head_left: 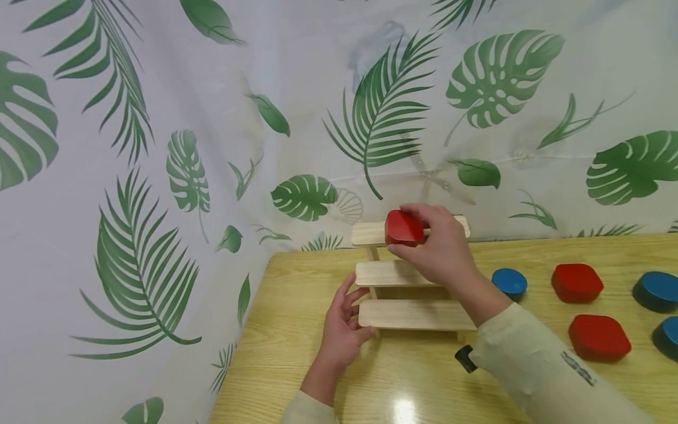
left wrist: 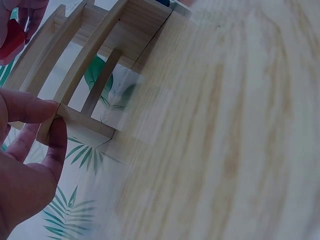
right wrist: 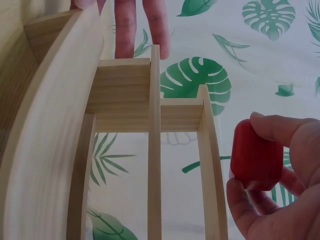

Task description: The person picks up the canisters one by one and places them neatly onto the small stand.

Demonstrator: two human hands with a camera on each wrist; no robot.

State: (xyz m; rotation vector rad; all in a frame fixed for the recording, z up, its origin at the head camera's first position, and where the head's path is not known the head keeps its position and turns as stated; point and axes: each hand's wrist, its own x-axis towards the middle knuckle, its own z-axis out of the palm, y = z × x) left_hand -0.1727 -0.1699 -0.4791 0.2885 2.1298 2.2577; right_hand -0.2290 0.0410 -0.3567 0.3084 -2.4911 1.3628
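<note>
A small three-tier wooden shelf [head_left: 415, 314] stands on the table against the wall. My left hand [head_left: 341, 335] is at its left end, thumb and fingers pinching the end of the lowest board [left wrist: 75, 85]. My right hand [head_left: 442, 247] holds a red rounded-square block [head_left: 404, 228] between thumb and fingers, in front of the left part of the top board [head_left: 368, 234]. In the right wrist view the block [right wrist: 255, 155] appears apart from the boards. The right hand and forearm hide the right side of the middle and top boards.
Right of the shelf on the wood-grain table [head_left: 286, 318] lie two more red blocks [head_left: 577, 282] and several blue round pieces [head_left: 509, 284]. A leaf-patterned cloth [head_left: 296, 147] covers the walls behind and to the left. A small black object [head_left: 466, 358] shows by the right sleeve.
</note>
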